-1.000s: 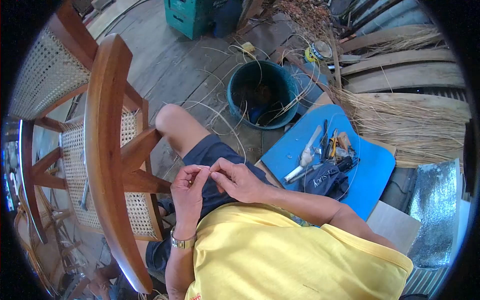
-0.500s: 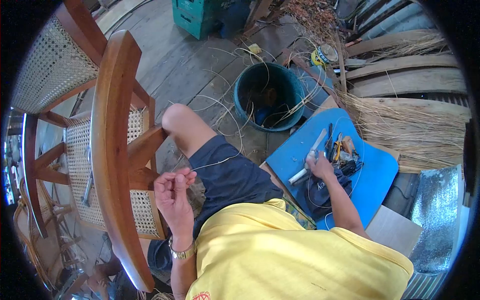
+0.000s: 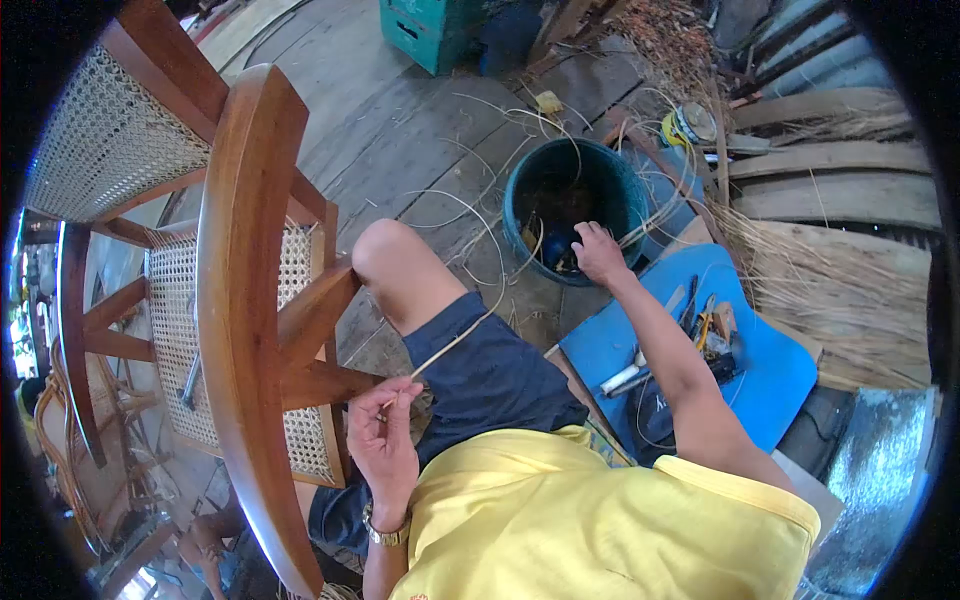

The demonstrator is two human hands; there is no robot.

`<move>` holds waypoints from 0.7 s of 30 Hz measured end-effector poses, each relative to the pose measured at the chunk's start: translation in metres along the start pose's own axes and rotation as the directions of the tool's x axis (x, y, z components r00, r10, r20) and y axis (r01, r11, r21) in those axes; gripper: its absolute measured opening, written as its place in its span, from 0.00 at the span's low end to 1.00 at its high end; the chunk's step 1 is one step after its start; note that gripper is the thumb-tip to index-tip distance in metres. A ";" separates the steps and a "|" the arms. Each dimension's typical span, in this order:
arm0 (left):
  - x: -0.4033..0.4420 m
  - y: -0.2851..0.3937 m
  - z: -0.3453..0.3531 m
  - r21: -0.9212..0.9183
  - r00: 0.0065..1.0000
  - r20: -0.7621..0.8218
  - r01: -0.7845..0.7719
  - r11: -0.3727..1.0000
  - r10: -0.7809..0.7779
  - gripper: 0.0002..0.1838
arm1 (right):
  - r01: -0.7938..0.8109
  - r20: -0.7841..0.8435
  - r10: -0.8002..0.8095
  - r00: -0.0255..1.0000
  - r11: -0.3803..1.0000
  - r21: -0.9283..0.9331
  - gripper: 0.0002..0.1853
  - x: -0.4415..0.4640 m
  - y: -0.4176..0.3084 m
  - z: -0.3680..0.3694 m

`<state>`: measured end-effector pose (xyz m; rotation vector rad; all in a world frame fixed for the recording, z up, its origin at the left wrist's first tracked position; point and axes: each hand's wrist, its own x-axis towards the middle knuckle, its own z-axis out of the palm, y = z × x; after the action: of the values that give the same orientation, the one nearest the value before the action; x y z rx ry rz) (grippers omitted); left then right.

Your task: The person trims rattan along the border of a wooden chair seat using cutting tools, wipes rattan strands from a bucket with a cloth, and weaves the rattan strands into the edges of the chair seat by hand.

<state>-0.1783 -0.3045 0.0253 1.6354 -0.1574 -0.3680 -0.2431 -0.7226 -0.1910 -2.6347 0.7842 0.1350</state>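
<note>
Head view: strand (image 3: 452, 343) handling, apparently; left hand (image 3: 388, 440), lower centre, fingertips pinched on it; right hand (image 3: 602, 257), fingers slightly apart, over bucket (image 3: 522, 180), upper centre.

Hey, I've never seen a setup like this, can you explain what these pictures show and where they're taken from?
There's no machine here: a person works with two bare hands. Every picture comes from one camera worn on their head, looking forward and down. The left hand pinches a thin, pale strand that crosses the thigh. The right hand is over the near edge of a teal bucket; I can't make out anything in its grip. On the blue board lie hand tools, a white tube and a dark cloth with lettering. A wooden chair with woven cane panels stands at the left.
</note>
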 end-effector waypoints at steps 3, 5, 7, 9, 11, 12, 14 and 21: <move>0.003 0.003 -0.001 0.005 0.996 -0.027 0.089 0.996 -0.089 0.06 | 0.029 0.217 0.042 0.975 0.949 -0.314 0.24 0.039 0.010 0.033; 0.008 0.002 -0.001 -0.015 0.993 -0.046 0.107 0.994 -0.107 0.06 | 0.109 0.316 0.022 0.949 0.913 -0.392 0.25 0.057 0.021 0.049; 0.013 -0.001 0.000 -0.037 0.990 -0.064 0.122 0.992 -0.124 0.06 | -0.284 0.363 0.312 0.878 0.950 -0.129 0.29 0.077 0.037 0.083; 0.020 -0.006 0.002 0.211 0.997 -0.078 0.010 0.977 0.007 0.07 | -0.219 0.466 0.274 0.841 0.961 -0.169 0.30 0.085 0.066 0.117; 0.024 -0.007 0.002 0.239 0.997 -0.075 0.023 0.971 -0.005 0.07 | -0.152 0.558 0.242 0.794 0.967 -0.204 0.32 0.091 0.070 0.130; 0.025 -0.007 0.002 0.222 0.998 -0.047 0.045 0.974 -0.036 0.07 | -0.189 0.556 0.310 0.772 0.946 -0.264 0.31 0.087 0.071 0.138; 0.029 -0.007 0.005 0.184 0.995 -0.028 0.100 0.978 -0.096 0.06 | -0.225 0.546 0.372 0.750 0.921 -0.318 0.30 0.095 0.071 0.145; 0.040 -0.006 0.016 0.145 0.993 0.015 0.114 0.983 -0.118 0.05 | 0.028 0.407 0.237 0.882 0.836 -0.548 0.27 0.082 0.076 0.140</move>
<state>-0.1466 -0.3318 0.0125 1.7884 -0.1089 -0.4745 -0.2130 -0.7678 -0.3621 -2.8629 0.8059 1.1334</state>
